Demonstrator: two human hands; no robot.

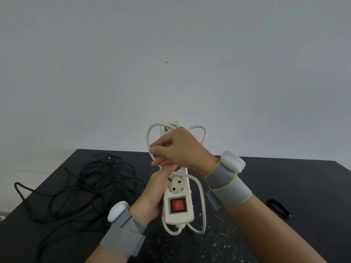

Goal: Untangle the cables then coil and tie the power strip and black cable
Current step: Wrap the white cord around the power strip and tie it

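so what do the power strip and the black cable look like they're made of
The power strip looks like hard plastic: smooth off-white moulded shell, slight sheen. The black cable is matte, limp; rubber sheath or fabric braid, cannot tell.

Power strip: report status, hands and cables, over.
Left hand grips power strip upright above table. Right hand pinches white cord, looped over the strip. Black cable loose heap on table, uncoiled. Nothing blocking hands.

There is one view only, from a camera on the person's head. It looks forward and slightly down, close above the dark desk, facing a plain wall.
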